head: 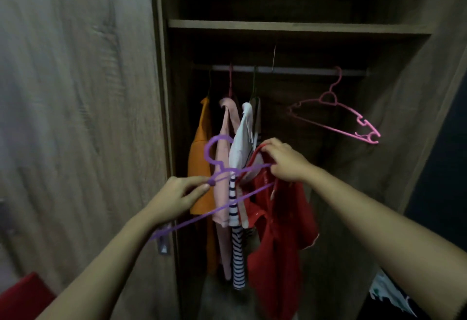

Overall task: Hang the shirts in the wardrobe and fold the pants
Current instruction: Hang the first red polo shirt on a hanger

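Note:
I stand in front of the open wardrobe. My left hand point(179, 194) pinches a purple plastic hanger point(219, 168) near its neck, its hook curving up to the left. My right hand point(285, 162) grips the collar of a red shirt point(280, 231) together with the hanger's right arm; the shirt droops below my hand. On the rail point(290, 69) hang an orange shirt point(202, 158), a pink garment point(225, 168) and a white and striped garment point(240, 193). An empty pink hanger point(336, 115) hangs at the rail's right end.
A wooden shelf point(298, 26) runs above the rail. The wardrobe door point(75, 117) stands at the left, the side wall point(417, 130) at the right. Something red point(22, 297) lies at bottom left, and a white and dark cloth point(389, 294) at bottom right.

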`<action>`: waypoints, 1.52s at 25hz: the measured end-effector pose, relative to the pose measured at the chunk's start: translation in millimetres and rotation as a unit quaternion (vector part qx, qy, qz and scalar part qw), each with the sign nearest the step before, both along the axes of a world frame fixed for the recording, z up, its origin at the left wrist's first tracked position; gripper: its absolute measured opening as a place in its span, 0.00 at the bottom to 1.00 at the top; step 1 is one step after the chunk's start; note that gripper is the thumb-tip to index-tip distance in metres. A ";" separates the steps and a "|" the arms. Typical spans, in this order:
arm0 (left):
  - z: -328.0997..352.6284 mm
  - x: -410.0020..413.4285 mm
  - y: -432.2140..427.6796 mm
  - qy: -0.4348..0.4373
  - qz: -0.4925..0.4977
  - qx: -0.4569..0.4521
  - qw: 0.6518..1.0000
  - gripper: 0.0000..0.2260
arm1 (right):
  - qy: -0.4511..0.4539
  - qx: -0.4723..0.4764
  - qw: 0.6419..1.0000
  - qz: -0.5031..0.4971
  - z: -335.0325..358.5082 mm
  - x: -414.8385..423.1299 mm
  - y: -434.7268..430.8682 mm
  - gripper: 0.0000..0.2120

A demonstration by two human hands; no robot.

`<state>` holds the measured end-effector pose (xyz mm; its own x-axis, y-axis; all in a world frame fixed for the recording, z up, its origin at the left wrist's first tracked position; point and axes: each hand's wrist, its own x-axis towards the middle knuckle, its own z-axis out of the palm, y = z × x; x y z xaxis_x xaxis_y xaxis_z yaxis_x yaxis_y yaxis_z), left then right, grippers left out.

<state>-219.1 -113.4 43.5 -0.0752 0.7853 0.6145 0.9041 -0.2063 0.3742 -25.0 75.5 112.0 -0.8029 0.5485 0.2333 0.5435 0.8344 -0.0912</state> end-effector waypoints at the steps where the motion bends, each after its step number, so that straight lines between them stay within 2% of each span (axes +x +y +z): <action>1: -6.9 6.7 5.5 0.002 -0.007 0.003 1.000 0.28 | -0.012 0.019 0.999 0.036 0.8 -5.2 -18.7 0.26; 4: -19.5 21.8 13.8 -0.069 -0.004 0.073 0.995 0.22 | -0.022 0.140 0.986 0.093 4.7 -9.0 -54.8 0.21; 6: -19.6 26.6 12.0 -0.143 -0.015 0.123 0.982 0.19 | 0.044 0.255 0.960 0.109 10.6 1.7 -56.2 0.18; 8: -9.8 30.2 6.9 -0.160 -0.020 0.152 0.975 0.19 | 0.119 0.332 0.927 0.130 14.5 13.5 -47.8 0.23; 10: 4.0 32.9 2.2 -0.080 0.027 0.202 0.976 0.18 | 0.150 0.372 0.910 0.108 20.4 19.3 -45.5 0.26; 12: 5.6 40.6 0.0 0.028 0.145 0.265 0.953 0.15 | 0.165 0.381 0.905 0.092 26.4 18.0 -50.2 0.24; 14: -15.8 70.0 -3.2 0.047 0.182 0.324 0.927 0.12 | 0.193 0.385 0.897 0.098 30.4 17.4 -52.2 0.23; 15: -36.1 91.8 -3.9 0.047 0.165 0.320 0.932 0.11 | 0.212 0.382 0.894 0.096 32.9 18.9 -54.7 0.23; 16: -59.3 111.9 -2.6 0.046 0.162 0.279 0.946 0.10 | 0.232 0.374 0.893 0.095 36.2 20.0 -58.1 0.23; 18: -98.5 131.1 2.3 -0.034 0.213 0.085 0.973 0.16 | 0.267 0.359 0.888 0.101 42.6 24.9 -64.2 0.24; 19: -107.9 126.4 5.8 -0.097 0.234 -0.022 0.967 0.23 | 0.279 0.353 0.888 0.102 44.8 29.0 -65.4 0.24; 20: -112.2 115.1 8.6 -0.164 0.224 -0.089 0.957 0.29 | 0.286 0.345 0.888 0.100 46.1 34.6 -64.1 0.24; 22: -106.0 82.3 4.6 -0.241 0.171 -0.115 0.949 0.34 | 0.293 0.332 0.891 0.097 43.9 49.0 -55.6 0.23; 25: -78.4 33.9 -9.1 -0.273 0.099 -0.071 0.954 0.29 | 0.289 0.321 0.897 0.094 23.4 70.1 -35.9 0.21; 28: -59.2 2.1 -23.8 -0.244 0.136 -0.039 0.959 0.22 | 0.275 0.329 0.899 0.087 -6.3 87.7 -16.1 0.26; 30: -48.4 -2.1 -26.9 -0.226 0.187 -0.032 0.956 0.19 | 0.243 0.354 0.899 0.086 -26.0 94.2 -6.7 0.26; 32: -30.7 13.4 -20.5 -0.174 0.265 0.014 0.948 0.15 | 0.220 0.366 0.903 0.059 -41.7 85.7 -9.6 0.26; 34: -11.2 46.8 -8.7 -0.114 0.287 0.084 0.947 0.15 | 0.238 0.296 0.925 -0.009 -45.0 65.8 -27.5 0.25; 36: -4.2 92.7 2.4 -0.007 0.204 0.127 0.971 0.16 | 0.260 0.158 0.949 -0.081 -38.5 51.3 -36.4 0.22; 38: -18.2 126.9 2.1 0.140 0.110 0.122 0.976 0.16 | 0.298 0.070 0.946 -0.110 -30.6 52.1 -33.8 0.19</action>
